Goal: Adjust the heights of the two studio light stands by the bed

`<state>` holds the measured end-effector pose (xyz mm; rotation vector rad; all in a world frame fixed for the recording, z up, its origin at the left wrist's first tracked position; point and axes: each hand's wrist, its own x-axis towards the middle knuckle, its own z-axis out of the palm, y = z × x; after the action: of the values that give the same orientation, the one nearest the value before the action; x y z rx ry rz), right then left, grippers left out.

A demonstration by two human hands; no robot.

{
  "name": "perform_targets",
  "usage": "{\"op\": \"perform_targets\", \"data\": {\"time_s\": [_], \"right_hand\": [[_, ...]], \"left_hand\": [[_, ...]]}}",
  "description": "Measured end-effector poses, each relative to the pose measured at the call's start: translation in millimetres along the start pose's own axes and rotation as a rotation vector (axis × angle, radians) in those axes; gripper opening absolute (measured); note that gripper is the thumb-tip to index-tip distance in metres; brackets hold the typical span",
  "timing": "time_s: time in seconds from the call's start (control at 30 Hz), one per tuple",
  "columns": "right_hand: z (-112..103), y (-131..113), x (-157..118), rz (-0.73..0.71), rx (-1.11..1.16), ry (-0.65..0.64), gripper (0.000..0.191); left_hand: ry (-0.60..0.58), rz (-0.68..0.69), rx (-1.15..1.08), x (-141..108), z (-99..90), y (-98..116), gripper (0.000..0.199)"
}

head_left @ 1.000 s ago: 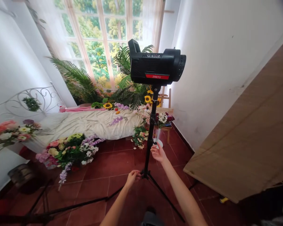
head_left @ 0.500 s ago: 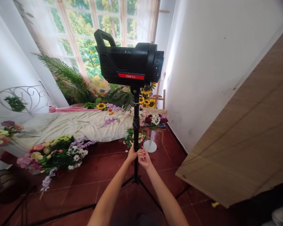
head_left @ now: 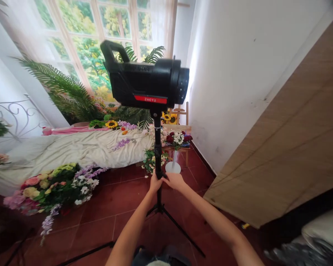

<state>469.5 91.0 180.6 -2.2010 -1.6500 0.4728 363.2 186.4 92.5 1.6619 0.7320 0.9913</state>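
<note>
A black studio light [head_left: 144, 83] with a carrying handle and a red ZHEYU label sits on top of a black light stand [head_left: 158, 138], its front pointing right. My left hand [head_left: 155, 183] is closed around the stand's pole just below a joint. On the right side of the pole, my right hand [head_left: 175, 180] has its thumb and fingers at the joint's locking knob [head_left: 163, 176], back of the hand upward. The fingertips are partly hidden. Below my hands the stand's legs spread over the floor.
A bed with a cream cover [head_left: 100, 146] stands behind, with artificial flowers [head_left: 55, 184] at its near side. A white pedestal [head_left: 173, 167] carries more flowers. On the right hangs a brown bamboo blind [head_left: 280, 136]. Another black stand leg [head_left: 86, 253] lies low at left.
My right hand has turned over at the knob, from palm and curled fingers showing to back upward, with the elbow swung outward. The view has shifted, and the left hand keeps its hold.
</note>
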Motion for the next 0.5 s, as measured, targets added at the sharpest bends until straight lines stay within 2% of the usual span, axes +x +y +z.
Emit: {"op": "perform_targets", "data": {"time_s": [0.1,0.13,0.17,0.2,0.3,0.33,0.37,0.43,0.5], "right_hand": [[7,1,-1,0.165,0.446,-0.294,0.068],[12,2,-1,0.204,0.599,-0.348,0.072],[17,4,-1,0.217,0.713,-0.315,0.073],[23,5,-1,0.207,0.779,-0.207,0.068],[35,3,1,0.071,0.784,0.221,0.033],[37,1,2,0.007,0.775,0.313,0.03],[38,-2,2,-0.063,0.778,0.35,0.038],[37,-10,4,-0.202,0.789,0.334,0.055],[33,-18,5,-0.276,0.776,0.317,0.062]], "left_hand": [[0.008,-0.004,0.028,0,0.4,-5,0.036],[0.012,-0.008,0.043,0,0.0,-6,0.036],[0.015,-0.008,0.058,0,-0.7,-7,0.035],[0.01,-0.003,0.073,0,-1.7,-7,0.035],[-0.004,0.003,0.095,2,-5.8,-4,0.039],[-0.003,-0.002,0.086,2,-7.1,-3,0.041],[-0.003,-0.012,0.068,2,-8.2,-2,0.043],[-0.018,-0.03,0.022,2,-9.2,0,0.045],[-0.039,-0.025,-0.017,1,-8.9,0,0.048]]}}
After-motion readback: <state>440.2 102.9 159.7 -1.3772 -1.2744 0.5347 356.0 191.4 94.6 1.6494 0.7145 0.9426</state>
